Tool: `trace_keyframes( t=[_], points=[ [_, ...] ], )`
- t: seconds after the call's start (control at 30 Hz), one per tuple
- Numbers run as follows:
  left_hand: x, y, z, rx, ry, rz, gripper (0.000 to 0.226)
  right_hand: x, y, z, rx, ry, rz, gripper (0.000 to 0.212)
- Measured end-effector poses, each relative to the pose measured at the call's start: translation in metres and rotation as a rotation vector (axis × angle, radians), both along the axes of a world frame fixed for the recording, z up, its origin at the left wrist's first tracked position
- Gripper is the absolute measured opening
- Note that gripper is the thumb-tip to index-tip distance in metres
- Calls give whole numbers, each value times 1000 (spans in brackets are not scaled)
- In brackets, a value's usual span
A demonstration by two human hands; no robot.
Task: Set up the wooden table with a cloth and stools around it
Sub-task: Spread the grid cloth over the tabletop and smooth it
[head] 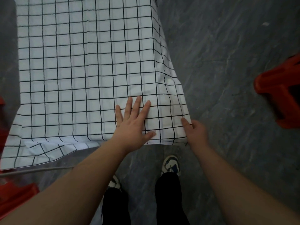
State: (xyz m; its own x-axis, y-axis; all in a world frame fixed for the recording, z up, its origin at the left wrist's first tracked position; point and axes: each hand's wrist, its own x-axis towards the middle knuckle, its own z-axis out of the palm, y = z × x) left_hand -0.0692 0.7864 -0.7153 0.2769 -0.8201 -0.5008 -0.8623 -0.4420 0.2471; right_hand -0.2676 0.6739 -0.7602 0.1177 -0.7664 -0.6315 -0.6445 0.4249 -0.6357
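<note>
A white cloth with a black grid [81, 70] covers the table and hides its wooden top; its edges hang over the near and right sides. My left hand [134, 122] lies flat with straight fingers on the cloth near the near right corner. My right hand [194, 132] pinches that hanging corner, thumb on top and fingers underneath. A red plastic stool [279, 93] stands on the floor to the right. Another red stool [14, 197] shows at the lower left.
The floor [227, 46] is dark grey stone all around. My feet in white shoes [171, 164] stand right at the table's near edge. A pale cable [32, 170] runs along the floor at the lower left. A bit of red [1, 101] shows at the left edge.
</note>
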Motion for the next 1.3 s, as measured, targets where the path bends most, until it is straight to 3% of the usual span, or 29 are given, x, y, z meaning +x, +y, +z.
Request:
trace_keyframes(
  t=[0.13, 0.23, 0.3, 0.33, 0.47, 0.53, 0.63, 0.7, 0.77, 0.8, 0.87, 0.9, 1.03, 1.3],
  points=[
    [0, 0, -3, -14, -17, -6, 100, 6, 10, -17, 47, 238, 143, 22],
    [-2, 0, -6, -10, -44, -13, 100, 8, 23, -12, -303, 382, 254, 58],
    [-2, 1, -7, -16, -54, -16, 100, 10, 37, 0, -549, 249, 400, 71],
    [-2, 1, -7, -21, -55, -13, 100, 11, 43, 7, -563, 152, 519, 77],
    [-2, 1, -7, -27, -61, -22, 100, 17, 62, 4, -289, 62, 778, 91],
    [-2, 1, -8, -22, -80, -31, 99, 24, 64, -4, -267, 60, 695, 75],
    [-3, 1, -10, -4, -100, -41, 97, 33, 56, -7, -316, 158, 650, 31],
    [-3, 1, -10, -1, -101, -43, 96, 35, 51, -1, -372, 273, 674, 24],
    [-3, 1, -10, -7, -96, -41, 96, 35, 48, 6, -436, 351, 674, 38],
    [-3, 1, -11, -11, -94, -40, 96, 37, 46, 10, -437, 337, 663, 59],
    [-3, 1, -12, -11, -92, -40, 96, 44, 36, 21, -368, 190, 703, 96],
    [-3, 1, -12, -9, -93, -43, 96, 50, 31, 24, -309, 105, 755, 104],
    [-1, 0, -11, 7, -95, -53, 93, 67, 23, 26, -67, -192, 678, 109],
    [-4, 2, -11, 5, -115, -60, 89, 54, 46, 23, -140, 88, 645, 80]
  ],
)
